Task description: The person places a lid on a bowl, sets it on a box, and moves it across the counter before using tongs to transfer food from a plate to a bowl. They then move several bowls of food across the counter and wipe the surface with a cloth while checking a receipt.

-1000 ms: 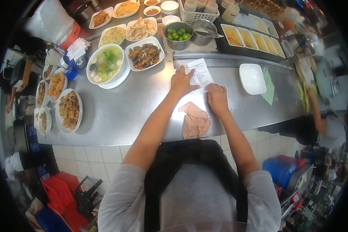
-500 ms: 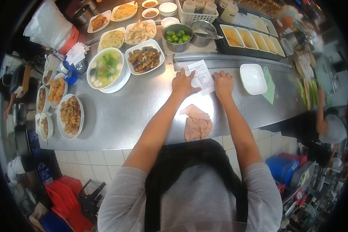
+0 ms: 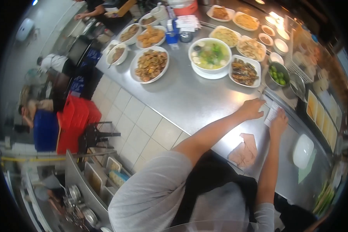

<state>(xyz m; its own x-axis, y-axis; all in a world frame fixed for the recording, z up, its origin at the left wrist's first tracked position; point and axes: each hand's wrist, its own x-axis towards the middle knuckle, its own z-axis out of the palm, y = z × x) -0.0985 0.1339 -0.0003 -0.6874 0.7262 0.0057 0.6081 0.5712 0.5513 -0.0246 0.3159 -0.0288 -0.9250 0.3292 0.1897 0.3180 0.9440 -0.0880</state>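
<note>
On the steel counter (image 3: pixel 174 98) lies a printed paper receipt (image 3: pixel 272 115), close to the raised back ledge. My right hand (image 3: pixel 279 121) grips its near right side, fingers curled over the paper. Just to the left of it is my left hand (image 3: pixel 252 109), thumb and fingers apart and holding nothing. A crumpled pinkish cloth (image 3: pixel 244 151) rests nearer my body, below both hands. Right of my right hand stands a white square dish (image 3: pixel 302 151), partly over a green cloth (image 3: pixel 307 170).
A soup bowl (image 3: pixel 209 55), an eggplant-like dish (image 3: pixel 244 72) and a large bowl of brown food (image 3: pixel 149 65) stand on the left part. Behind are a pot of green limes (image 3: pixel 277 75) and sauce trays (image 3: pixel 320 114). Red stacked chairs (image 3: pixel 78 120) and other people are farther left.
My view has swung left, so the counter looks tilted and more floor shows. My left hand has come off the receipt; my right hand has moved onto it.
</note>
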